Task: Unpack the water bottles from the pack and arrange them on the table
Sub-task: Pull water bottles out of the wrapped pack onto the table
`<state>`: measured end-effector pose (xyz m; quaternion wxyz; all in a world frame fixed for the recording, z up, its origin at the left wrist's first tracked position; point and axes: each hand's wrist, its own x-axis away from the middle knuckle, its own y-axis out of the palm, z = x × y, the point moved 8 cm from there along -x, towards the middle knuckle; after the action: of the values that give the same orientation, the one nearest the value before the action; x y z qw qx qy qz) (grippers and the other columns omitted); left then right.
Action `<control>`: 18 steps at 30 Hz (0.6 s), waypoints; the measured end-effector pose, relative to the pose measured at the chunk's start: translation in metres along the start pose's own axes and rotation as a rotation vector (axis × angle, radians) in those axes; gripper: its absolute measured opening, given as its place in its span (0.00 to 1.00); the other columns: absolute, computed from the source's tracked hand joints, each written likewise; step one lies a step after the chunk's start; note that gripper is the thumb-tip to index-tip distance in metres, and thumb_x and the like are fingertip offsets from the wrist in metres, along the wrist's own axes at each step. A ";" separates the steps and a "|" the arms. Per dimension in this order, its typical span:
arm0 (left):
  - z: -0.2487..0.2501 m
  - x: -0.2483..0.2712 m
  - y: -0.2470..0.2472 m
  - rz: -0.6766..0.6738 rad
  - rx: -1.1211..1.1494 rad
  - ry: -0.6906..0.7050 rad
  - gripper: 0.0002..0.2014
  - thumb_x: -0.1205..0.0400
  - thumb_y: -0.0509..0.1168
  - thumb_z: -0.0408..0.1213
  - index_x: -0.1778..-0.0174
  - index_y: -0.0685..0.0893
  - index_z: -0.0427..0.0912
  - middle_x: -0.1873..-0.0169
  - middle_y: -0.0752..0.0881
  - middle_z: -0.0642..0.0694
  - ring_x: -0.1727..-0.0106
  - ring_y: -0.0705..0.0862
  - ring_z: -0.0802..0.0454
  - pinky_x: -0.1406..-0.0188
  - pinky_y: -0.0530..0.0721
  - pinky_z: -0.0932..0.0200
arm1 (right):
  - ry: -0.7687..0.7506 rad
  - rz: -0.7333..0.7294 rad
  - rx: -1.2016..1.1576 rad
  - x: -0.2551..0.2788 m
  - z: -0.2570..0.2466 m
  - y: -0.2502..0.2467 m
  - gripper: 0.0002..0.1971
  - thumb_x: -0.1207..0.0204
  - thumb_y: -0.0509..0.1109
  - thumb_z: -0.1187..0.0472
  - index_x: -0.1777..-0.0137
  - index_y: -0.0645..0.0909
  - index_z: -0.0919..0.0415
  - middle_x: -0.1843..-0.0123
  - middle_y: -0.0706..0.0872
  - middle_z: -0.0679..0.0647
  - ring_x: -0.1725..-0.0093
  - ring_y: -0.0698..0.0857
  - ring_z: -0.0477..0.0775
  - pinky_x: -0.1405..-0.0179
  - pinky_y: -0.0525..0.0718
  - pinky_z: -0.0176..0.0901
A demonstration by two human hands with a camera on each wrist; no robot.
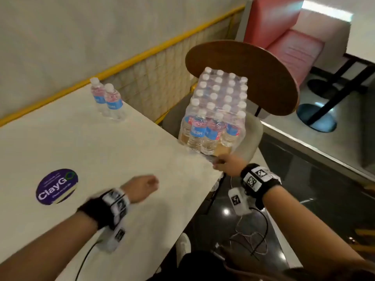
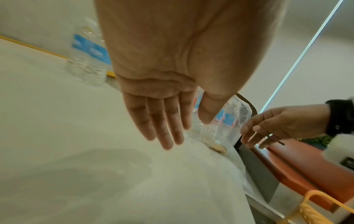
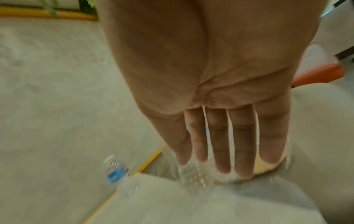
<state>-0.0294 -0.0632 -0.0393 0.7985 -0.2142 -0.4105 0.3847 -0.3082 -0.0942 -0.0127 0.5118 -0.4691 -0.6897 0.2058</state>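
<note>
Your shrink-wrapped pack point(image 1: 215, 110) sits on the chair seat just off the table point(image 1: 101, 151) corner, long axis running away from you, caps up. Your right hand point(image 1: 225, 165), fingers straight, reaches its near end; your left hand point(image 1: 144, 186) hovers flat-fingered over the table. Two bottles point(image 1: 108, 100) stand upright at the table's far edge.

Clear plastic-wrapped pack point(image 1: 215, 112), matt pale table point(image 1: 101, 151)

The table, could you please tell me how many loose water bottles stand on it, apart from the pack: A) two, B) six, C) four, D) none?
A: two loose bottles stand side by side at the far edge of the table, away from the wrapped pack.
</note>
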 end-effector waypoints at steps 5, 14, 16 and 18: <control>0.100 -0.085 -0.053 0.221 0.148 0.102 0.20 0.18 0.66 0.41 0.30 0.75 0.40 0.35 0.81 0.43 0.36 0.81 0.46 0.39 0.76 0.58 | 0.099 0.213 -0.412 -0.038 0.027 -0.049 0.27 0.26 0.73 0.59 0.28 0.72 0.60 0.35 0.81 0.59 0.37 0.81 0.60 0.34 0.79 0.54; 0.153 -0.162 -0.067 0.316 0.105 0.163 0.35 0.25 0.73 0.48 0.28 0.68 0.35 0.29 0.70 0.38 0.31 0.75 0.44 0.33 0.73 0.54 | 0.086 0.313 -0.734 -0.084 0.022 -0.051 0.25 0.31 0.78 0.58 0.36 0.76 0.62 0.40 0.86 0.54 0.41 0.85 0.54 0.49 0.82 0.40; 0.150 -0.170 -0.069 0.357 0.113 0.167 0.33 0.26 0.74 0.49 0.31 0.71 0.36 0.31 0.69 0.39 0.32 0.76 0.43 0.32 0.74 0.54 | 0.058 0.334 -0.747 -0.084 0.018 -0.051 0.23 0.31 0.78 0.61 0.38 0.74 0.60 0.44 0.84 0.52 0.45 0.84 0.51 0.52 0.83 0.34; 0.150 -0.172 -0.068 0.375 0.104 0.159 0.29 0.26 0.74 0.49 0.34 0.76 0.38 0.33 0.69 0.39 0.33 0.76 0.43 0.31 0.72 0.56 | 0.024 0.344 -0.701 -0.083 0.016 -0.049 0.33 0.34 0.81 0.59 0.30 0.71 0.56 0.35 0.80 0.54 0.39 0.81 0.53 0.40 0.82 0.45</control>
<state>-0.1858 -0.2367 0.0068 0.7528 -0.2749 -0.2789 0.5291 -0.3406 -0.1851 -0.0241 0.2867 -0.7266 -0.6234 0.0346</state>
